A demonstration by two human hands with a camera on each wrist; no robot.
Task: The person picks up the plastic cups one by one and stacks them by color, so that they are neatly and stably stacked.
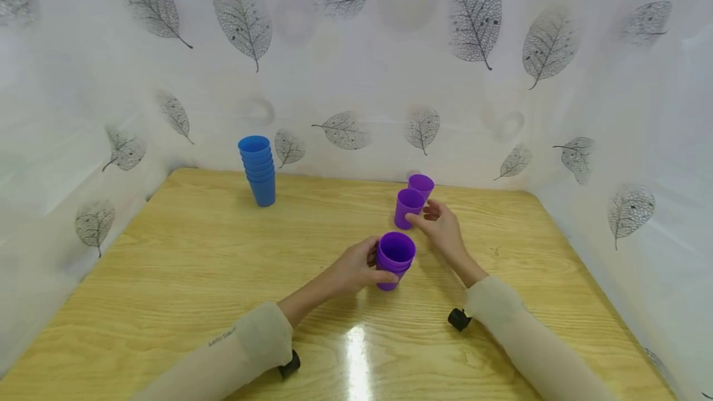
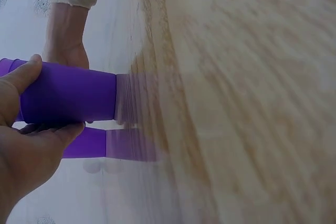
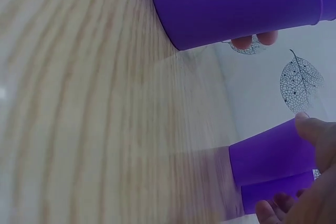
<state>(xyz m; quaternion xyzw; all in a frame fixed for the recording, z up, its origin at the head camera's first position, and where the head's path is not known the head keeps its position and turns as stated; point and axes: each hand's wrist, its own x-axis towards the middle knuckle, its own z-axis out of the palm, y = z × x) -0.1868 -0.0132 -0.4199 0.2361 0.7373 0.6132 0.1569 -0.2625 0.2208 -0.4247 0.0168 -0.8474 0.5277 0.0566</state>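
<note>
My left hand (image 1: 353,268) grips a nested stack of purple cups (image 1: 397,249) by its side, thumb across the front and fingers round the left. In the left wrist view the stack's base (image 2: 100,95) stands upright at the wooden surface. Beyond it my right hand (image 1: 444,231) is at a single purple cup (image 1: 409,206), its thumb at the cup's near side and its other fingers spread apart to the right. Another purple cup (image 1: 421,184) stands right behind that one. In the right wrist view the thumb overlaps the nearer cup (image 3: 270,153), fingers loosely bent below.
A tall stack of nested blue cups (image 1: 259,172) stands at the back left of the wooden table (image 1: 195,265). A white curtain (image 1: 356,67) with a leaf print hangs round the back and sides. Black wrist devices (image 1: 459,319) show under both sleeves.
</note>
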